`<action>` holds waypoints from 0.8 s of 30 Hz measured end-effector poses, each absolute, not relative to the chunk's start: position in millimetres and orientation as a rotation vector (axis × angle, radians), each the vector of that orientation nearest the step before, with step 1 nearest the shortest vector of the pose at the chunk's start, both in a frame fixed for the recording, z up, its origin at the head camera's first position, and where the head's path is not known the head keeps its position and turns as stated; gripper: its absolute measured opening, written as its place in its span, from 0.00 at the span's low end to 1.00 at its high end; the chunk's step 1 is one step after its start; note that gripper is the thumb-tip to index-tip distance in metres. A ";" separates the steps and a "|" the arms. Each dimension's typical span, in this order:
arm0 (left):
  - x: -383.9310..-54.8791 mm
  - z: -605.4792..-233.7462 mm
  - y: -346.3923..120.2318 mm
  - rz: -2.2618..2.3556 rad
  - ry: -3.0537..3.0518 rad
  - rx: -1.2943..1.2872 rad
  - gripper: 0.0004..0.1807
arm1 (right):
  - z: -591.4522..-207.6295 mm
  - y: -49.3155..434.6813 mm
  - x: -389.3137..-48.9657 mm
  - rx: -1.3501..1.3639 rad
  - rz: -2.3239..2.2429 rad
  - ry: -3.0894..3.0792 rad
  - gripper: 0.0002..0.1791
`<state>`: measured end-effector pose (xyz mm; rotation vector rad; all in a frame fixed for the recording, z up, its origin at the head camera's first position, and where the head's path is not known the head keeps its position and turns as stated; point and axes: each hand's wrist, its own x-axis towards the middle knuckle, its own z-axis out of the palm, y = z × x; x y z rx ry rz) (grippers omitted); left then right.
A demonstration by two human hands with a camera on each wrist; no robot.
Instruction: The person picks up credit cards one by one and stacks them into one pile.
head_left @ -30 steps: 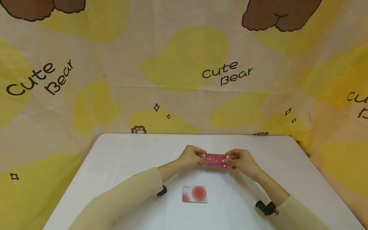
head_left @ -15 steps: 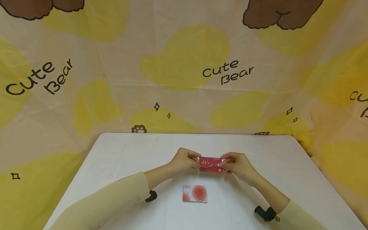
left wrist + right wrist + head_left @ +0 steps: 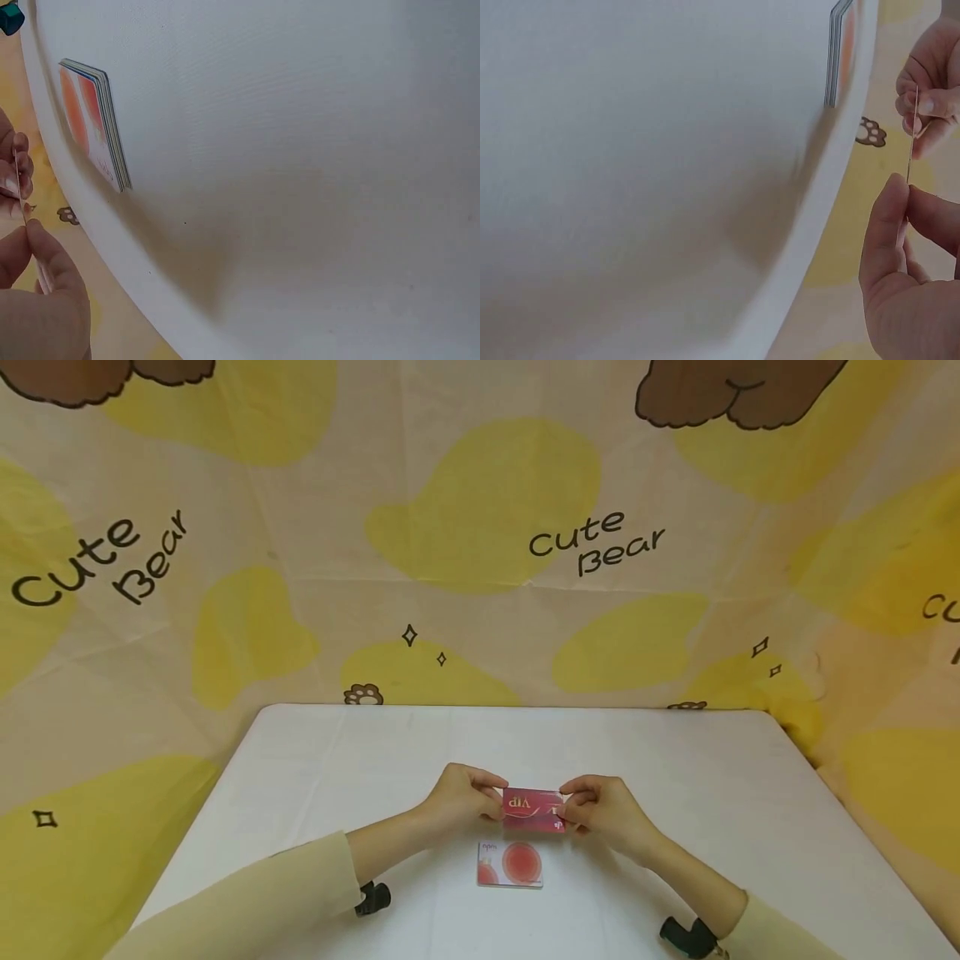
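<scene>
A red card with gold "VIP" lettering (image 3: 531, 814) is held above the table between both hands. My left hand (image 3: 461, 797) pinches its left edge, while my right hand (image 3: 611, 810) pinches the right edge. In the right wrist view the VIP card (image 3: 912, 142) appears edge-on as a thin line between the fingertips. Just nearer to me, a neat stack of cards (image 3: 510, 865) lies on the table, its top card white with red circles. From the left wrist view, the stack (image 3: 97, 124) shows several layered edges.
The white table (image 3: 375, 743) has rounded far corners. Behind it hangs a yellow and beige cloth (image 3: 480, 510) printed with "Cute Bear". Dark wrist devices (image 3: 372, 898) sit at both sleeves.
Both hands have brought the VIP card nearer to me and a little to the left, close beyond the stack. The stack has stayed in place.
</scene>
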<state>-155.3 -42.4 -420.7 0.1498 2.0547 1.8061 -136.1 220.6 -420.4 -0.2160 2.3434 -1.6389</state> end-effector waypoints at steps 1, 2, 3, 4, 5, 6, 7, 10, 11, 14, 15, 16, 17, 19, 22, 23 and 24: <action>-153.7 -420.2 -44.1 1.812 2.046 0.147 0.23 | -420.4 219.2 -135.2 -0.217 -1.640 2.340 0.19; -152.3 -420.0 -45.9 1.817 2.037 0.144 0.23 | -420.4 217.7 -134.3 -0.215 -1.642 2.340 0.19; -150.9 -420.0 -47.6 1.821 2.030 0.141 0.24 | -420.5 216.3 -133.5 -0.216 -1.642 2.341 0.18; -149.4 -419.8 -49.3 1.824 2.023 0.137 0.24 | -420.6 214.9 -132.9 -0.217 -1.640 2.342 0.17; -147.5 -419.4 -50.8 1.821 2.021 0.131 0.24 | -420.5 213.6 -132.2 -0.218 -1.639 2.343 0.17; -145.7 -419.4 -52.3 1.810 2.028 0.125 0.23 | -420.6 212.4 -131.6 -0.219 -1.638 2.342 0.16; -143.9 -419.4 -53.6 1.798 2.038 0.124 0.23 | -420.6 211.2 -130.9 -0.220 -1.637 2.339 0.16; -138.3 -419.8 -56.7 1.765 2.062 0.132 0.21 | -421.0 208.0 -128.5 -0.224 -1.627 2.331 0.15; -136.6 -419.9 -57.6 1.754 2.071 0.136 0.20 | -421.6 207.1 -127.5 -0.223 -1.626 2.324 0.14; -132.6 -420.9 -60.6 1.729 2.093 0.140 0.19 | -424.1 204.4 -125.0 -0.221 -1.618 2.305 0.13; -131.4 -420.9 -61.8 1.723 2.100 0.140 0.18 | -425.2 203.4 -124.5 -0.222 -1.615 2.299 0.13; -130.9 -421.5 -63.3 1.723 2.100 0.145 0.18 | -426.1 202.3 -123.9 -0.223 -1.612 2.295 0.13; -130.2 -421.7 -64.6 1.724 2.099 0.147 0.18 | -426.6 201.1 -123.2 -0.228 -1.607 2.293 0.13; -128.8 -422.0 -67.3 1.721 2.098 0.159 0.18 | -427.9 198.4 -122.1 -0.229 -1.590 2.292 0.13; -127.3 -424.2 -71.3 1.725 2.087 0.194 0.20 | -429.7 194.3 -120.8 -0.235 -1.564 2.296 0.11; -126.3 -425.0 -72.3 1.724 2.086 0.203 0.21 | -430.3 193.2 -120.2 -0.242 -1.556 2.296 0.11; -125.4 -426.0 -73.4 1.716 2.090 0.216 0.22 | -431.0 192.3 -119.7 -0.246 -1.547 2.297 0.11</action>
